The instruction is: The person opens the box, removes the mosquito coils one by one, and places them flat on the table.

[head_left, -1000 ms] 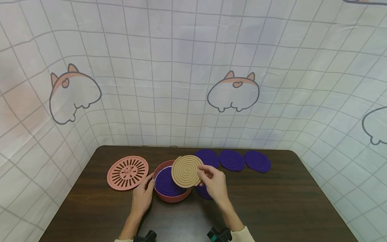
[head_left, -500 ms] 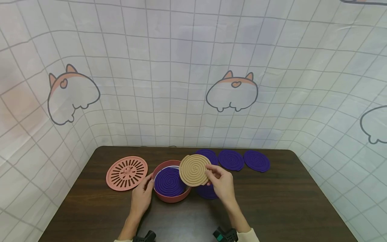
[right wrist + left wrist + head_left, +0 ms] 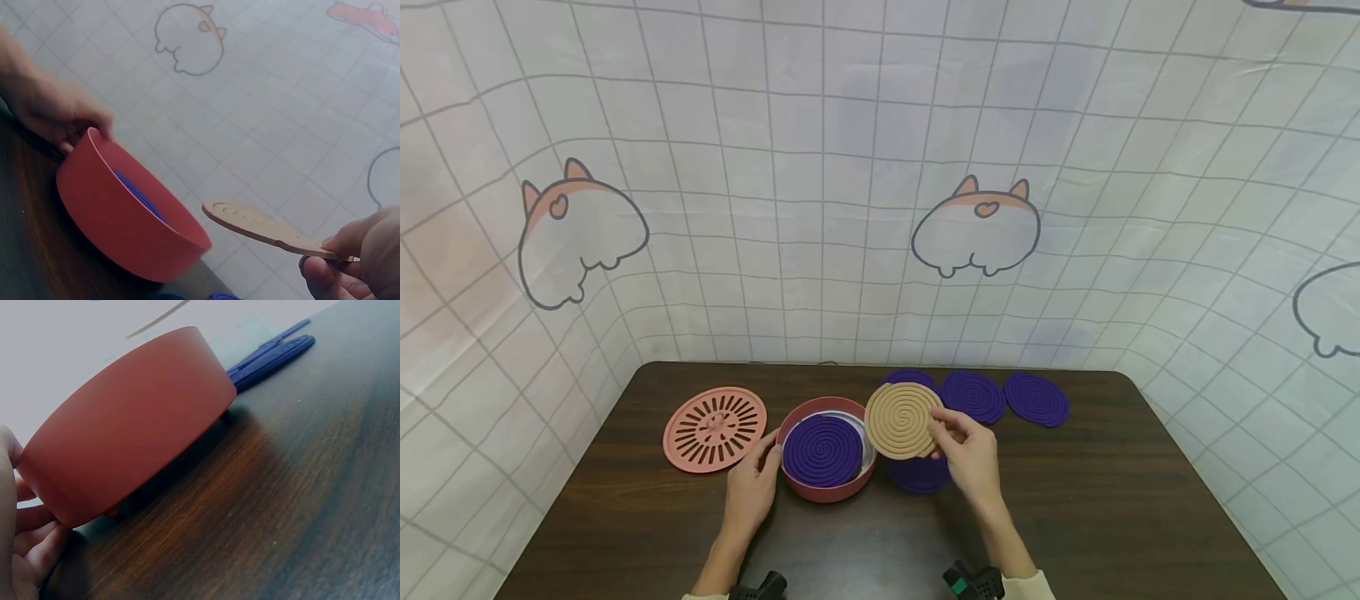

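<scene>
My right hand (image 3: 972,457) pinches the edge of a tan mosquito coil (image 3: 901,421) between thumb and fingers. The coil is raised, to the right of a round red mosquito coil holder (image 3: 827,493). In the right wrist view the tan coil (image 3: 250,225) appears nearly edge-on, apart from the holder (image 3: 125,219). My left hand (image 3: 752,485) grips the holder's left side, thumb at the rim and fingers against the outer wall, as the left wrist view shows on the red wall (image 3: 134,419). A purple mosquito coil (image 3: 822,451) lies inside the holder, over a whitish lining.
A pink slotted lid (image 3: 716,429) lies on the dark wooden table (image 3: 1090,500), left of the holder. Several purple coils (image 3: 973,397) lie along the back right. Another purple coil (image 3: 919,477) is partly hidden below the tan one. A gridded curtain (image 3: 820,208) hangs behind the table.
My right hand has carried the tan coil rightward, from partly over the holder to beside it, uncovering more of the holder's inside. My left hand stays on the holder.
</scene>
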Demonstrator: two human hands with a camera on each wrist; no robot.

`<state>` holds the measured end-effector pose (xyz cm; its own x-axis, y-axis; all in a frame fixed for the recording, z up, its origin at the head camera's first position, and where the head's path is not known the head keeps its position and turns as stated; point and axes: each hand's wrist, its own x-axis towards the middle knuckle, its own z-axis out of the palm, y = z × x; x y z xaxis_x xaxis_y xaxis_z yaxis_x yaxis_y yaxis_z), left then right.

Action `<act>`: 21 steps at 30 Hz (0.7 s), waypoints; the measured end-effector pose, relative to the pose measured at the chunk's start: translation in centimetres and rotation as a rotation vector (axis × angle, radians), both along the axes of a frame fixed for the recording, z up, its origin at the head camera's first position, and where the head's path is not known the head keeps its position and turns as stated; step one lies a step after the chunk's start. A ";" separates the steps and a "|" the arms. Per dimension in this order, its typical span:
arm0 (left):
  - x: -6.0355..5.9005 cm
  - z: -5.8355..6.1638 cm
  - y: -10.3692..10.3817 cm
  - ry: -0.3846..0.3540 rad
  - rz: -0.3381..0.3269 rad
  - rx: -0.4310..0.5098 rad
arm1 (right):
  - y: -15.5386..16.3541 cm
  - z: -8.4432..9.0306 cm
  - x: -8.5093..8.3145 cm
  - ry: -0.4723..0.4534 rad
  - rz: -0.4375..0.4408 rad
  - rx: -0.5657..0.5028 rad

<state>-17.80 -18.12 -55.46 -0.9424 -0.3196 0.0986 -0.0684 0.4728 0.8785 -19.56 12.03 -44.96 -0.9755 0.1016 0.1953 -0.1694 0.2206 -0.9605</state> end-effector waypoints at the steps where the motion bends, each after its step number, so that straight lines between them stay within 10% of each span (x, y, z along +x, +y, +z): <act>1: 0.0 0.0 0.0 0.000 -0.001 0.000 | 0.2 0.0 0.0 -0.001 -0.006 0.002; 14: 0.0 0.0 0.0 -0.014 -0.009 0.002 | 2.4 -0.5 -0.4 -0.023 -0.057 -0.032; 21: 0.1 0.1 0.1 0.011 -0.003 -0.013 | 4.3 -3.4 -2.2 -0.046 -0.096 -0.059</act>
